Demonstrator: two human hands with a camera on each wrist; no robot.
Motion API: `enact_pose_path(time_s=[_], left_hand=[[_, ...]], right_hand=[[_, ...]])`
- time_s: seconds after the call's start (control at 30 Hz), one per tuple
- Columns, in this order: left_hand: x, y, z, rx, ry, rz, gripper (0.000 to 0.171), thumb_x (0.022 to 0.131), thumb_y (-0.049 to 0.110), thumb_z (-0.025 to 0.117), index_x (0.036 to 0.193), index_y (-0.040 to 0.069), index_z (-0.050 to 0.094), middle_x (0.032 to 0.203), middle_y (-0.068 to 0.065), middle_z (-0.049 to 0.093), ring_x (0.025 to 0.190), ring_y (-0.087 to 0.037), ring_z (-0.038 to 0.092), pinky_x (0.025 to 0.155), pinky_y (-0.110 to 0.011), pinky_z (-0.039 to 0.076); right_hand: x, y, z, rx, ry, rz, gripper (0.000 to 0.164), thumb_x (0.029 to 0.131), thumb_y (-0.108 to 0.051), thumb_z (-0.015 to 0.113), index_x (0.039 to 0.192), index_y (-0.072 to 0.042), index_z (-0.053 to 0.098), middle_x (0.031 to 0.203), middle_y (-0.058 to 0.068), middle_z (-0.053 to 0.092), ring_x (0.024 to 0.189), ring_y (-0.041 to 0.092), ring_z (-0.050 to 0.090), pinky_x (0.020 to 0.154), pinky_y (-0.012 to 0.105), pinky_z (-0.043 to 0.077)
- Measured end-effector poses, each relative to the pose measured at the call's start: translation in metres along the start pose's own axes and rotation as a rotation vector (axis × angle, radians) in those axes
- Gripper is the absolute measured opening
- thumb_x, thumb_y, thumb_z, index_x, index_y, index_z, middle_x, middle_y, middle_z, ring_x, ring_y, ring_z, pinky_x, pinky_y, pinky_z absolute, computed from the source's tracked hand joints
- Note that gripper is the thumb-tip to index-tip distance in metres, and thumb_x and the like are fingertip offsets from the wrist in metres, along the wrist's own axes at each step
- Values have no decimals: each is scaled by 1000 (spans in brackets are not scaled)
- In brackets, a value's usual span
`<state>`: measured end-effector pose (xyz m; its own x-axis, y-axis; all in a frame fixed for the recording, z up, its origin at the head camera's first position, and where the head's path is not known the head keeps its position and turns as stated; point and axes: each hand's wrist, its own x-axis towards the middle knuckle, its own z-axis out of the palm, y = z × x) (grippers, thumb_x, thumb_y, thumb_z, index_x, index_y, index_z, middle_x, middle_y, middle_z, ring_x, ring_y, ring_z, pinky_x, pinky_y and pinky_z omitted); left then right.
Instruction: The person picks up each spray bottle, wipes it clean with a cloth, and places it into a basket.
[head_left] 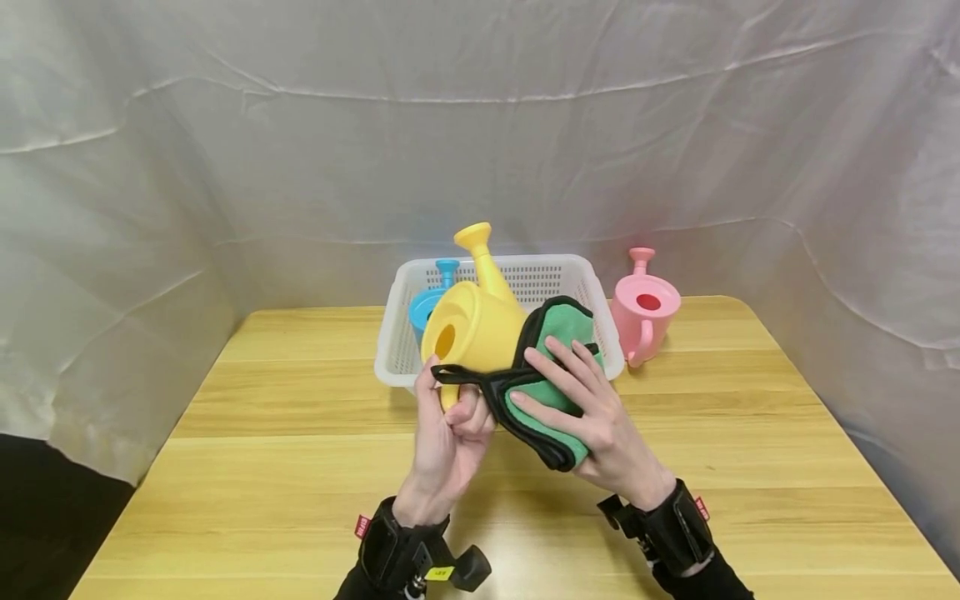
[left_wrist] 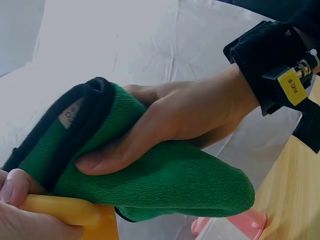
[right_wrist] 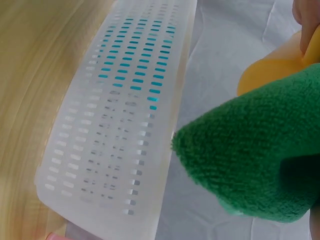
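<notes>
In the head view my left hand (head_left: 450, 442) grips the handle of a yellow watering can (head_left: 487, 329), raised in front of the basket and tipped with its top opening toward the left. My right hand (head_left: 592, 417) holds a folded green cloth (head_left: 558, 400) with black edging against the can's base. A black loop of the cloth stretches across to my left fingers. From the left wrist view, the right thumb lies on the cloth (left_wrist: 160, 175), close by the yellow handle (left_wrist: 65, 207). Folded cloth (right_wrist: 250, 150) covers much of the can in the right wrist view.
Behind the can stands a white perforated basket (head_left: 600, 333) with a blue watering can (head_left: 423, 307) in its left part. A pink watering can (head_left: 645, 312) stands on the wooden table (head_left: 285, 467) right of the basket. Pale fabric (head_left: 480, 150) hangs around the back and sides.
</notes>
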<state>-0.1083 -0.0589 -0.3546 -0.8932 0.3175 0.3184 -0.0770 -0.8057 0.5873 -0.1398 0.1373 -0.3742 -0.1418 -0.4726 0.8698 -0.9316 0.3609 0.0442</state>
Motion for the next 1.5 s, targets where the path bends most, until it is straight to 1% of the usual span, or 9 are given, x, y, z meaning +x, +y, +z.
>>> enact_pose_path(time_s=[0.13, 0.3, 0.43, 0.6, 0.83, 0.97, 1.23, 1.4, 1.5], left_hand=[[0, -3, 1, 37, 11, 1, 58, 111, 42, 10, 61, 19, 29, 55, 6, 21, 49, -8, 13, 50, -25, 6], [0, -7, 2, 85, 32, 4, 55, 111, 35, 13, 61, 20, 32, 55, 6, 21, 48, -9, 14, 50, -27, 6], [-1, -11, 3, 110, 55, -10, 56, 111, 38, 14, 60, 23, 34, 54, 7, 22, 48, -9, 14, 52, -27, 7], [-2, -17, 6, 127, 83, -71, 59, 110, 46, 16, 59, 27, 38, 53, 9, 23, 49, -8, 15, 55, -27, 9], [-3, -26, 8, 167, 33, -75, 58, 110, 44, 15, 59, 25, 34, 52, 5, 21, 49, -12, 16, 53, -29, 11], [-3, -29, 9, 185, 22, -77, 57, 110, 44, 14, 60, 25, 34, 52, 5, 21, 49, -12, 16, 54, -28, 13], [-5, -35, 14, 181, 27, -102, 55, 110, 44, 17, 62, 26, 36, 52, 9, 25, 50, -10, 19, 55, -24, 18], [-6, -35, 13, 160, 32, -124, 56, 110, 46, 17, 62, 27, 38, 52, 9, 25, 50, -10, 18, 55, -26, 16], [-6, -33, 12, 139, 32, -135, 57, 109, 47, 17, 61, 26, 38, 53, 8, 23, 49, -9, 18, 55, -27, 14]], right_hand=[[3, -3, 0, -18, 18, 7, 29, 103, -26, 54, 120, -11, 71, 151, 19, 50, 148, 38, 38, 124, 51, 26], [5, -6, 0, -33, 12, 36, 29, 104, -26, 54, 122, -12, 71, 152, 19, 50, 148, 37, 39, 124, 49, 27], [6, -8, -1, -35, 13, 52, 29, 104, -26, 54, 124, -13, 70, 152, 19, 50, 148, 37, 39, 124, 48, 27], [8, -10, -3, 1, 39, 72, 31, 104, -26, 53, 129, -14, 68, 152, 21, 48, 148, 38, 38, 124, 48, 27], [11, -12, -8, 114, 85, 131, 34, 105, -27, 53, 132, -13, 67, 152, 21, 48, 148, 37, 39, 124, 46, 28], [12, -13, -10, 148, 101, 145, 34, 105, -27, 53, 132, -12, 66, 152, 22, 48, 148, 37, 39, 124, 46, 28], [15, -16, -14, 160, 123, 148, 36, 104, -30, 55, 132, -11, 67, 152, 22, 48, 148, 37, 39, 124, 45, 28], [16, -13, -13, 96, 129, 89, 35, 104, -30, 55, 128, -9, 68, 149, 23, 51, 146, 37, 42, 123, 46, 31], [15, -11, -14, 46, 110, 63, 37, 103, -29, 56, 129, -5, 66, 149, 22, 52, 145, 37, 43, 122, 46, 32]])
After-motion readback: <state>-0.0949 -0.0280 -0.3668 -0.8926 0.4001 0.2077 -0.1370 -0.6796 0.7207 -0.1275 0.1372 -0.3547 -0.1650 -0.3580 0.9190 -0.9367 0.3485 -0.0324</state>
